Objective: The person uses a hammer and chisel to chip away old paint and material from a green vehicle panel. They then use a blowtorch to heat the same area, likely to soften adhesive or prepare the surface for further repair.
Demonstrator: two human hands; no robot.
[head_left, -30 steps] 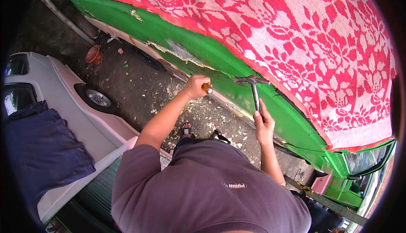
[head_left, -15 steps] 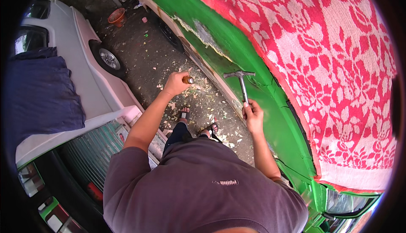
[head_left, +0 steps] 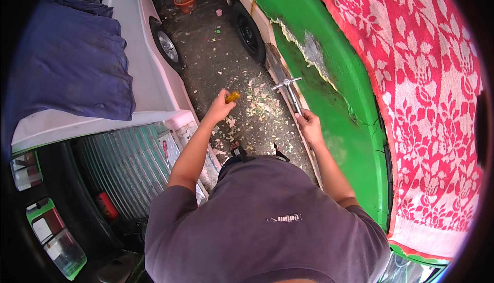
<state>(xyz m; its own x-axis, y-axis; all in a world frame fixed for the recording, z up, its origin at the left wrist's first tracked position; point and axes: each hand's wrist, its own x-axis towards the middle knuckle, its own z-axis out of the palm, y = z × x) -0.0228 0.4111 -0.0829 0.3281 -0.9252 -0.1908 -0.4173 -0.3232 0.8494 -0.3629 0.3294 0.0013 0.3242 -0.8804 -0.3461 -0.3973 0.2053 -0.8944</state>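
My left hand (head_left: 219, 107) is closed around a tool with a translucent amber handle (head_left: 233, 97); its shape suggests a screwdriver or chisel, but the rest of it is hidden. My right hand (head_left: 310, 127) grips the lower shaft of a metal hammer (head_left: 292, 95) with a narrow, T-shaped head. The hammer head is raised and tilted, overlapping in view the lower pale edge of a green vehicle side (head_left: 329, 108). Ahead of it, the green coat is broken along a jagged edge, with a grey bare patch (head_left: 312, 49) showing.
A red and white floral cloth (head_left: 401, 87) covers the green vehicle's top. On the left stands a pale vehicle (head_left: 131, 41) draped with a dark blue cloth (head_left: 77, 67). Chips (head_left: 260, 103) litter the narrow floor between them. An orange pot (head_left: 186, 1) stands farther off.
My view has shifted, so both vehicles appear farther right. The amber handle has turned from end-on to more side-on. My right hand still holds the hammer, now tilted more to the left.
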